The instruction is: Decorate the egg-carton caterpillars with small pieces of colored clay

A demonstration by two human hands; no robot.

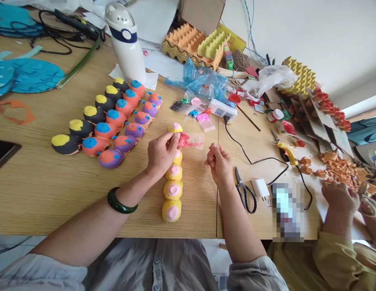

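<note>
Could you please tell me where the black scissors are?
In the head view, the scissors lie right of centre, just left of the white charger.

pink-topped yellow domes (pixel 174 173), a clear packet (pixel 192 140) showing red, a dark green bangle (pixel 121 201).

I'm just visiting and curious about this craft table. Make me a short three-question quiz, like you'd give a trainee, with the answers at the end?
1. Multiple choice: which of the person's own hands holds the clear packet with red material inside?
A) left
B) right
C) both

2. True or false: the scissors lie to the right of the yellow-and-pink row.

3. Fill in the blank: the black pieces have tops coloured ____.

Key:
1. A, the left hand.
2. True; they lie on the table, beside the right forearm.
3. Yellow.
</note>
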